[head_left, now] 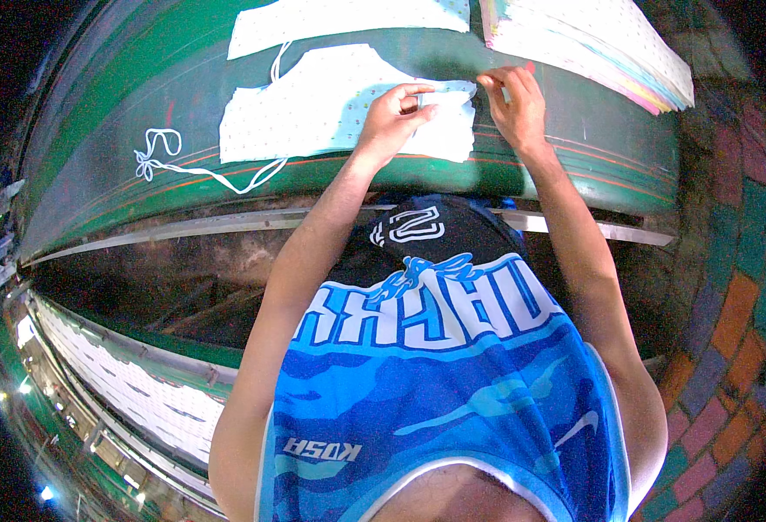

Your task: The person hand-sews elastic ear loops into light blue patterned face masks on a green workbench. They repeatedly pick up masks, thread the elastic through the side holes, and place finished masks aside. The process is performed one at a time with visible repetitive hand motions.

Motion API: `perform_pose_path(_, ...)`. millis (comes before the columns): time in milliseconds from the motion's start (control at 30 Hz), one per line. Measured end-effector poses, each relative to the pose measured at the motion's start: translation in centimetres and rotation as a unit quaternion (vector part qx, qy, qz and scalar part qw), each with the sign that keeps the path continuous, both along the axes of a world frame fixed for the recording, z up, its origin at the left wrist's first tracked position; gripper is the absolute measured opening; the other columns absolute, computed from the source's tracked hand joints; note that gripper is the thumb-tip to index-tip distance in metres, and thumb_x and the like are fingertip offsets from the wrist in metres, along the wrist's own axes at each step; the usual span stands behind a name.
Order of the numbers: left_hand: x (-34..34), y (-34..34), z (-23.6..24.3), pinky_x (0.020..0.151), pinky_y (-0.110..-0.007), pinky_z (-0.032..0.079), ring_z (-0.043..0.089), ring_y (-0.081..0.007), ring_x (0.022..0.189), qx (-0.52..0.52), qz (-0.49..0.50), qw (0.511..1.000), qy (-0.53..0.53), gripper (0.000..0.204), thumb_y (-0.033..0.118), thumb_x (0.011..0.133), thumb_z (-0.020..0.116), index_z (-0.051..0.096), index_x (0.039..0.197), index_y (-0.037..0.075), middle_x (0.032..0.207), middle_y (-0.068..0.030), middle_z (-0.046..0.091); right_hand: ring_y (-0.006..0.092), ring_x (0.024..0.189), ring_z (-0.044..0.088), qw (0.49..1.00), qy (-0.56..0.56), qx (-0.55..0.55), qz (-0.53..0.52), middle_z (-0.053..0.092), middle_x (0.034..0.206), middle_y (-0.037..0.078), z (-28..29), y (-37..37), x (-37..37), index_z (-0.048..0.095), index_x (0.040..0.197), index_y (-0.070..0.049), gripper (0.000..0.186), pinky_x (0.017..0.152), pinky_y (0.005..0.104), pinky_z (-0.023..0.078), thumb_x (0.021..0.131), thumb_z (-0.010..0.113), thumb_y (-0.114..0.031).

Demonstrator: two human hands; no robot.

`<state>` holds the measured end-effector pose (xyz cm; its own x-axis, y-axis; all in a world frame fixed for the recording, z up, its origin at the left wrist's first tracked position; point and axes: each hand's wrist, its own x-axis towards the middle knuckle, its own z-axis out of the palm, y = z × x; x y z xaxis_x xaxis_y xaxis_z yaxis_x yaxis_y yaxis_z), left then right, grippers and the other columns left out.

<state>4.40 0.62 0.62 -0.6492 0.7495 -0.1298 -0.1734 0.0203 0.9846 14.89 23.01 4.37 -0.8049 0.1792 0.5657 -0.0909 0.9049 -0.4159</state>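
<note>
Head: cloth partly behind left hand

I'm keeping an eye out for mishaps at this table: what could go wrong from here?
The cord lies in loose loops and might tangle. The cloth looks rumpled at its right end, by the left hand, so it could crease. The stack sits near the right hand, which might nudge it.

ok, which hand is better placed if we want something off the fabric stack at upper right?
Probably the right hand: it's just below the fabric stack, clearly nearer. The left hand is farther off, over the patterned white cloth.
</note>
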Motion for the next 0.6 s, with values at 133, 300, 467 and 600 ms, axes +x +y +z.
perform_pose_path(133,0.4,0.3,0.1,0.078,-0.024,0.054,0.069,-0.0098,0.093,0.015,0.029,0.999,-0.012,0.038,0.008,0.097,0.077,0.065,0.132,-0.001,0.104,-0.0082,0.077,0.0339,0.096,0.069,0.984,-0.096,0.006,0.149,0.074,0.097,0.011,0.9,-0.9,3.1,0.074,0.097,-0.006,0.018,0.092,0.0479,0.052,0.096,0.073,-0.023)
perform_pose_path(300,0.6,0.2,0.1,0.083,-0.025,0.057,0.071,-0.0117,0.097,0.034,0.027,0.999,-0.017,0.037,0.008,0.098,0.077,0.065,0.13,-0.004,0.109,-0.0112,0.077,0.035,0.116,0.065,0.963,-0.196,-0.079,0.168,0.071,0.121,0.017,-0.7,-1.2,2.4,0.071,0.123,-0.005,0.026,0.104,0.0473,0.049,0.1,0.07,-0.018)
perform_pose_path(467,0.3,0.1,-0.5,0.087,-0.026,0.058,0.072,-0.0136,0.101,0.045,0.034,0.998,-0.038,0.036,0.008,0.099,0.076,0.066,0.13,-0.006,0.114,-0.0129,0.077,0.0331,0.118,0.066,0.983,-0.107,-0.143,0.036,0.067,0.13,0.018,-0.5,-0.1,0.5,0.065,0.138,-0.006,0.036,0.1,0.0438,0.053,0.102,0.065,-0.015)
perform_pose_path(600,0.4,-0.3,-1.2,0.088,-0.028,0.058,0.072,-0.0138,0.101,0.094,0.05,0.992,-0.074,0.035,0.008,0.099,0.077,0.066,0.129,-0.006,0.113,-0.0127,0.077,0.034,0.107,0.071,0.97,-0.16,-0.181,-0.034,0.072,0.117,0.018,-0.2,-0.9,2.3,0.071,0.128,-0.005,0.034,0.091,0.0448,0.056,0.099,0.072,-0.023)
